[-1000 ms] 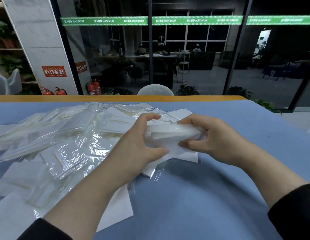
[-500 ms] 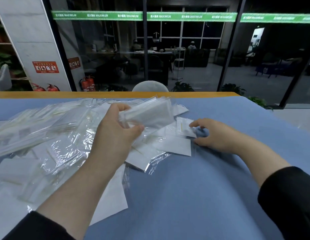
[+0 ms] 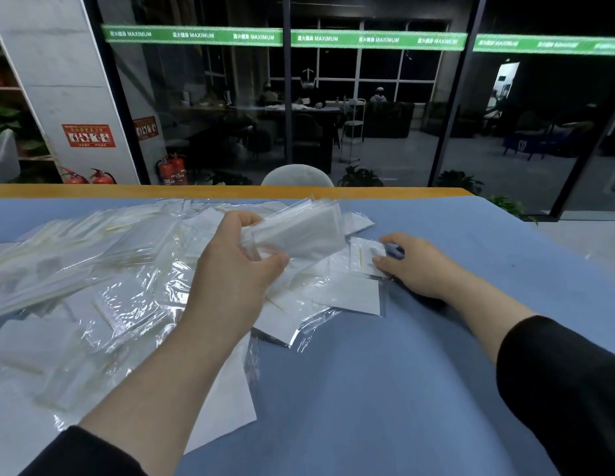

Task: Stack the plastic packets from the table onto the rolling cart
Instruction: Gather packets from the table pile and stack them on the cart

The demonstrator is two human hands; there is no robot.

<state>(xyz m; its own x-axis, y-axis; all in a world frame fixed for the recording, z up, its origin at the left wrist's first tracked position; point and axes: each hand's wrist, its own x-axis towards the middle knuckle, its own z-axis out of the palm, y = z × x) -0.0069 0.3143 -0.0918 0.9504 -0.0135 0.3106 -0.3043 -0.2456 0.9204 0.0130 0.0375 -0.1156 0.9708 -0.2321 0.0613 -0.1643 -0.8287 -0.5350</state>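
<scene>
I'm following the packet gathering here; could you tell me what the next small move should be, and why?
Probably the right hand should lift the small packet under its fingers and add it to the bundle held in the left hand. That packet lies flat on the table, and many loose ones remain.

Looking like an office or commercial workspace at night: glass partition walls (image 3: pixel 368 108) carrying a green branded strip (image 3: pixel 378 39), red fire extinguishers (image 3: pixel 172 170) standing below a safety sign (image 3: pixel 89 135), people sitting at a desk (image 3: pixel 265 113) beyond, potted plants (image 3: pixel 359 176) lining the floor.
</scene>
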